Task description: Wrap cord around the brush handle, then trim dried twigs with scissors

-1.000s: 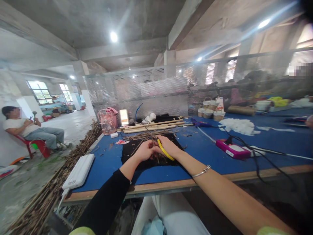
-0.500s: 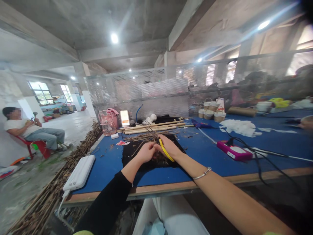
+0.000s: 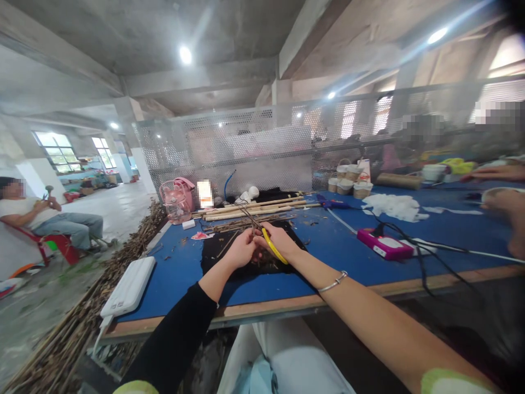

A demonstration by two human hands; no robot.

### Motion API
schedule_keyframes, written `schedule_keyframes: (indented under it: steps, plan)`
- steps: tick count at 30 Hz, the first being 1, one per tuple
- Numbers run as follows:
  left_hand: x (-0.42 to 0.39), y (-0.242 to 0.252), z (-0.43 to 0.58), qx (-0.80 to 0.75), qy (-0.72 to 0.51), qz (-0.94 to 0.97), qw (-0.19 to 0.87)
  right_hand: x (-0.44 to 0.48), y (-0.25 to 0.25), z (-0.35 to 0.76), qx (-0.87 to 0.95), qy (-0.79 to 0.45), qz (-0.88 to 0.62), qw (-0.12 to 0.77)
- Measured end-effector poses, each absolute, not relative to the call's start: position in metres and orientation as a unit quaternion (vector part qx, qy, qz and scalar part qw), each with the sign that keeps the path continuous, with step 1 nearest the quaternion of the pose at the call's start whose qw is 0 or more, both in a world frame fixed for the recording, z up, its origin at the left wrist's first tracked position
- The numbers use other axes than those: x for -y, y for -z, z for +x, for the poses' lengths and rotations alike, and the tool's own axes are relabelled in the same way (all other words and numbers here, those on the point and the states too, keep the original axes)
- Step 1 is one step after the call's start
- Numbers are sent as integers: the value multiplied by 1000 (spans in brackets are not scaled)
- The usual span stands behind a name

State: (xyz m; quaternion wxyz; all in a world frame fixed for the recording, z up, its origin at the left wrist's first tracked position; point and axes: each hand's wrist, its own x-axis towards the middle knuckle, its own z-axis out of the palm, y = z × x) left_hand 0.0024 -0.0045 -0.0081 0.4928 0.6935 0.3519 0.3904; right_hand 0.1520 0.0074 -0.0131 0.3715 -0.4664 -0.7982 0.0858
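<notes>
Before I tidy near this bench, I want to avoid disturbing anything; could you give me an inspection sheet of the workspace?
Surface: blue tabletop with a wooden front edge; black cloth under the hands.
Work items: dark twigs behind the hands; yellow-handled tool, working end unclear.
Clutter: pale sticks, white fluffy material, pink bag.
Grip: right hand holds the tool; left hand is beside it, contents unclear.
Cables: black cables by the magenta-and-white power strip; white cable at the white power bank.
Surroundings: seated person at far left; dried stalks beside the table; perforated screen behind.
</notes>
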Motion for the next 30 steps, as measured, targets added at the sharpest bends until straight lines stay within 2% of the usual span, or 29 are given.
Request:
schedule_keyframes:
  steps: [9, 18, 30]
  plan:
    - [6, 2, -1, -376, -377, 629, 567, -14, 18, 157, 790, -65, -491, 362]
    - [4, 2, -3, -401, -378, 645, 529, -14, 17, 156, 793, -94, -467, 381]
    - [4, 3, -3, -426, -393, 665, 472, -16, 21, 158, 818, -33, -466, 337]
